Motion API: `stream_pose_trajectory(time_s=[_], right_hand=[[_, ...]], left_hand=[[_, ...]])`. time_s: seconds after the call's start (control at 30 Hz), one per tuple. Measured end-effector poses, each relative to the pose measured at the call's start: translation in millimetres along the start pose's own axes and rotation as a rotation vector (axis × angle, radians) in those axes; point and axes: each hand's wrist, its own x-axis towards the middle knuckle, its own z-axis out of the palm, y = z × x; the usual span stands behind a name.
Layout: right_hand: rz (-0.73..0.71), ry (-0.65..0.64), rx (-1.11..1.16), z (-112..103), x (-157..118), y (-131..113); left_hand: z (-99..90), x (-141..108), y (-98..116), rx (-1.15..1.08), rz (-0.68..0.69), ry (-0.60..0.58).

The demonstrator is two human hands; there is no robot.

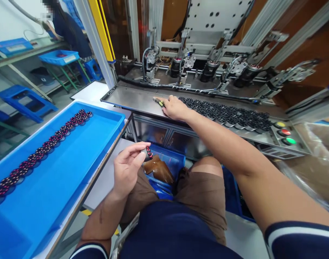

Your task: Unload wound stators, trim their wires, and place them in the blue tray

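My left hand (pixel 129 165) pinches a small round black part with red dots on its face (pixel 148 153) between thumb and fingers, above my lap. My right hand (pixel 175 108) reaches out to the metal ledge of the machine, its fingers closed on small pliers (pixel 159 102) with yellow-green handles. The pliers' metal tip points left, low over the ledge. Just right of that hand lies a long pile of black plastic rings (pixel 226 113). Similar red-dotted parts (pixel 59 135) lie in an overlapping row in the blue tray at my left.
The blue tray (pixel 70 172) stands on a table at left. Ahead, machine fixtures hold black cylinders (pixel 210 71). Yellow, red and green buttons (pixel 285 132) sit at the ledge's right end. A blue bin (pixel 170 154) with brown material stands below. A person (pixel 70 32) works at far left.
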Motion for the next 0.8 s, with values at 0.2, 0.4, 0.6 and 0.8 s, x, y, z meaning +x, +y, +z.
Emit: stream_pose_trajectory(time_s=[0.2,0.4,0.6,0.8], right_hand=[[0.002,0.054,0.396,-22.9,-31.6,7.9],[-0.037,0.009,1.404,7.7,-182.4,-13.1],[-0.214,0.157,1.143,42.0,-280.2,-42.7],[-0.385,0.251,0.961,37.3,-276.9,-38.2]], left_hand=[[5.3,0.9,2.2,0.02,-0.082,-0.032],[13.2,0.1,4.4,-0.048,-0.153,-0.117],[33.6,-3.1,4.4,-0.012,-0.106,-0.181],[49.4,-6.0,5.3,-0.025,-0.1,-0.261]])
